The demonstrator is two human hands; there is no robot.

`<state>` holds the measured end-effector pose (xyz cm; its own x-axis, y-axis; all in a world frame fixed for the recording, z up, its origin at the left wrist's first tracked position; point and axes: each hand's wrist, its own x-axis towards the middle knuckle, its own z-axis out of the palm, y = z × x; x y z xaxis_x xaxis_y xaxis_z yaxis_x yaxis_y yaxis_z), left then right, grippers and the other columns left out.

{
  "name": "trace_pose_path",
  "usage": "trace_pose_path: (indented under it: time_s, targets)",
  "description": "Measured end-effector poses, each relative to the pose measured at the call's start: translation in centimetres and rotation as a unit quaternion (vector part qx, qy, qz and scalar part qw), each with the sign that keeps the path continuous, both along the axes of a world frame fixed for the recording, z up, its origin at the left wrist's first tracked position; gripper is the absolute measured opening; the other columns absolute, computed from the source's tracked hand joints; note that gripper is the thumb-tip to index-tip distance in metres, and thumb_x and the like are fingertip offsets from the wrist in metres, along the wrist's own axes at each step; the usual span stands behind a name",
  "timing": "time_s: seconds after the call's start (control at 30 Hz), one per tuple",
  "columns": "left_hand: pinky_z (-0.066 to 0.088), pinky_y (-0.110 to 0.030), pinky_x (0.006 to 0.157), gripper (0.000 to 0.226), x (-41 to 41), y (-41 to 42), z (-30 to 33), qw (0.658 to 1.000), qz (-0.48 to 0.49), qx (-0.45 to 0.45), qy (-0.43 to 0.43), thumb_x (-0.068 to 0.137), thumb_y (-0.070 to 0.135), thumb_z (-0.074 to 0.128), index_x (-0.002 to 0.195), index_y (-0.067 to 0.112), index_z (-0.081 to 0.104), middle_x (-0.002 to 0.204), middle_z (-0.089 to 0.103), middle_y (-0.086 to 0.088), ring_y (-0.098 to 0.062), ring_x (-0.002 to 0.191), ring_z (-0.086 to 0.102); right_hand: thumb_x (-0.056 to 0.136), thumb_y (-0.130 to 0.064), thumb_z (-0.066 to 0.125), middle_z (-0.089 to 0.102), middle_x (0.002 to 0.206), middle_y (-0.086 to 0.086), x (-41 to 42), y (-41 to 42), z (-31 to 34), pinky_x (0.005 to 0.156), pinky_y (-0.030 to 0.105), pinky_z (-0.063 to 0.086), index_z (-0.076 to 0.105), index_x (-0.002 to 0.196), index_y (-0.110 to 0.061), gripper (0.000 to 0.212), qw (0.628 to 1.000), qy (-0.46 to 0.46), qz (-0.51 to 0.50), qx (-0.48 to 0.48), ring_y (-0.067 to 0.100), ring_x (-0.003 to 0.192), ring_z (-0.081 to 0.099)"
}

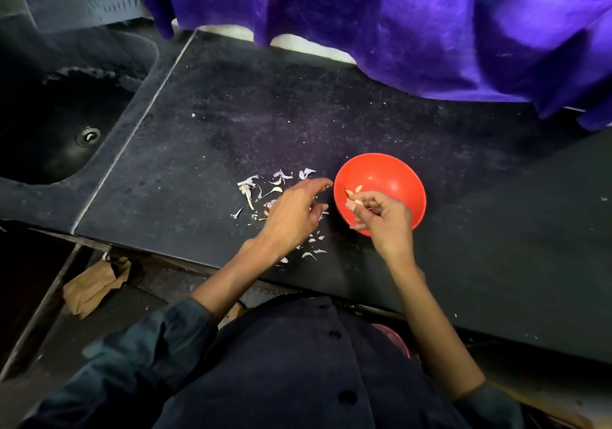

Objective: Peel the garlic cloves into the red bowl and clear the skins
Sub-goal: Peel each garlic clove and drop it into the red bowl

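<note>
Dark tabletop (331, 113) under purple cloth (397, 14), red bowl (390, 173) holding a couple peeled cloves (352, 192), right hand (384, 216) over it pinching a garlic clove (357, 202), left hand (294, 213) loose and spread just beside it above scattered skins (258, 186)

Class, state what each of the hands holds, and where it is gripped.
Right hand pinches a garlic clove by its end, over the red bowl. Left hand holds nothing.
</note>
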<state>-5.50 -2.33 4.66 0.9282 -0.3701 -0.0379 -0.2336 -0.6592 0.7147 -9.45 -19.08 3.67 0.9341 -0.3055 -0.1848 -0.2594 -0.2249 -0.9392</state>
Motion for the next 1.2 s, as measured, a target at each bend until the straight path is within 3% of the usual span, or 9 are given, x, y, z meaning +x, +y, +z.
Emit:
trace_pose_path:
  time_s: [0.2, 0.3, 0.47, 0.67, 0.77, 1.0, 1.2]
  targets:
    - [0.053, -0.040, 0.087, 0.039, 0.0, 0.0, -0.4, 1.000, 0.022, -0.001, 0.007, 0.090, 0.009, 0.063, 0.127, 0.020, 0.058, 0.118, 0.067, 0.001, -0.018, 0.095, 0.067, 0.089, 0.006, 0.061, 0.067, 0.087, -0.010, 0.3, -1.6, -0.2, 0.051, 0.022, 0.056, 0.064, 0.117, -0.016, 0.036, 1.000, 0.015, 0.009, -0.018, 0.006, 0.053, 0.063]
    - [0.053, -0.041, 0.086, 0.038, 0.1, 1.4, -1.1, 0.999, 0.051, 0.003, 0.017, 0.091, 0.013, 0.064, 0.128, 0.021, 0.058, 0.116, 0.068, 0.003, -0.017, 0.095, 0.067, 0.089, 0.009, 0.059, 0.067, 0.077, 0.002, 0.2, -1.6, -0.1, 0.052, 0.019, 0.055, 0.067, 0.109, -0.018, 0.034, 0.999, 0.009, 0.014, -0.034, 0.004, 0.053, 0.063]
    - [0.053, -0.039, 0.088, 0.036, -0.1, 4.9, -2.3, 0.993, 0.104, 0.045, 0.030, 0.091, 0.015, 0.064, 0.127, 0.021, 0.060, 0.119, 0.068, 0.002, -0.019, 0.099, 0.067, 0.086, 0.005, 0.064, 0.071, 0.090, -0.003, 0.7, 1.3, -0.4, 0.072, 0.033, 0.060, 0.073, 0.102, -0.017, 0.029, 0.995, -0.010, 0.066, -0.080, 0.016, 0.077, 0.069]
    - [0.053, -0.043, 0.090, 0.035, 0.4, 8.1, -3.3, 0.987, 0.148, 0.051, 0.038, 0.088, 0.010, 0.066, 0.122, 0.019, 0.063, 0.119, 0.067, -0.005, -0.024, 0.104, 0.065, 0.087, -0.004, 0.068, 0.070, 0.111, 0.007, 3.5, 6.3, -1.0, 0.083, 0.023, 0.052, 0.070, 0.113, -0.008, 0.027, 0.970, -0.003, 0.168, -0.173, 0.014, 0.091, 0.068]
    - [0.051, -0.041, 0.089, 0.034, 1.2, 8.8, -3.4, 0.986, 0.154, 0.044, 0.038, 0.087, 0.008, 0.067, 0.120, 0.016, 0.064, 0.120, 0.065, -0.008, -0.027, 0.105, 0.063, 0.086, -0.006, 0.069, 0.069, 0.114, 0.008, 5.8, 8.3, -1.7, 0.088, 0.028, 0.051, 0.070, 0.114, -0.010, 0.028, 0.951, 0.002, 0.205, -0.230, 0.019, 0.093, 0.069]
    - [0.052, -0.040, 0.090, 0.030, 1.9, 10.1, -3.5, 0.989, 0.137, 0.027, 0.048, 0.087, 0.006, 0.066, 0.116, 0.013, 0.066, 0.118, 0.064, -0.012, -0.027, 0.103, 0.064, 0.091, -0.014, 0.063, 0.064, 0.108, 0.010, 9.0, 10.9, -3.5, 0.084, 0.034, 0.048, 0.073, 0.107, -0.016, 0.019, 0.896, 0.018, 0.240, -0.372, 0.029, 0.097, 0.064]
    - [0.052, -0.038, 0.092, 0.033, 1.5, 11.1, -3.4, 0.989, 0.133, 0.010, 0.063, 0.087, 0.007, 0.067, 0.119, 0.014, 0.065, 0.116, 0.067, -0.008, -0.022, 0.101, 0.065, 0.090, -0.011, 0.060, 0.061, 0.105, 0.009, 9.2, 11.3, -4.1, 0.078, 0.035, 0.047, 0.072, 0.097, -0.013, 0.013, 0.879, 0.021, 0.243, -0.410, 0.028, 0.093, 0.063]
